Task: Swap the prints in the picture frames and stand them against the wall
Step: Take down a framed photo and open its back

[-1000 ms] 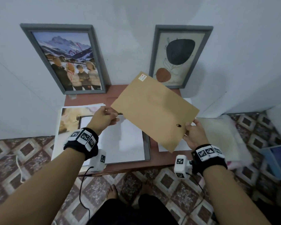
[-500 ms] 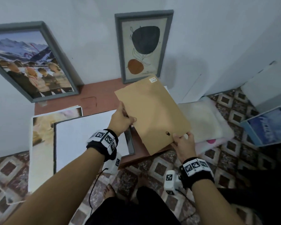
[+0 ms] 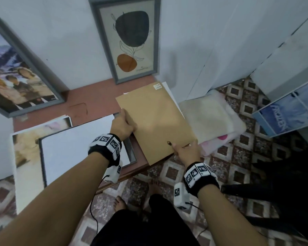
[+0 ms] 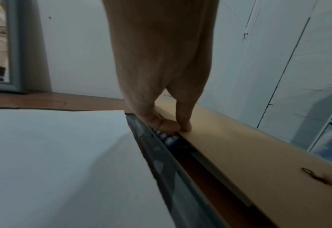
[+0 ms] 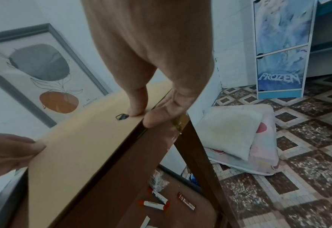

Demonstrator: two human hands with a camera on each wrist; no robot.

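Note:
A brown backing board (image 3: 155, 121) lies nearly flat over the right end of the low red-brown table (image 3: 89, 96). My left hand (image 3: 123, 125) pinches its left edge between thumb and finger (image 4: 172, 126). My right hand (image 3: 185, 150) grips its near edge beside the small metal hanger (image 5: 122, 116), thumb on top. Left of the board, a grey frame (image 3: 130, 151) lies face down with a white sheet (image 3: 75, 148) in it, over a loose print (image 3: 25, 148). Two grey frames lean on the wall: a family mountain photo (image 3: 16, 73) and an abstract print (image 3: 130, 38).
Folded pale bedding (image 3: 212, 118) lies on the tiled floor right of the table. A blue Frozen cabinet (image 3: 288, 112) stands further right. Markers (image 5: 155, 205) lie on a shelf under the table. My bare foot (image 3: 119, 203) is by the table's front edge.
Both hands have lowered the board from a raised tilt down to the table's right end. The head view has swung to the right.

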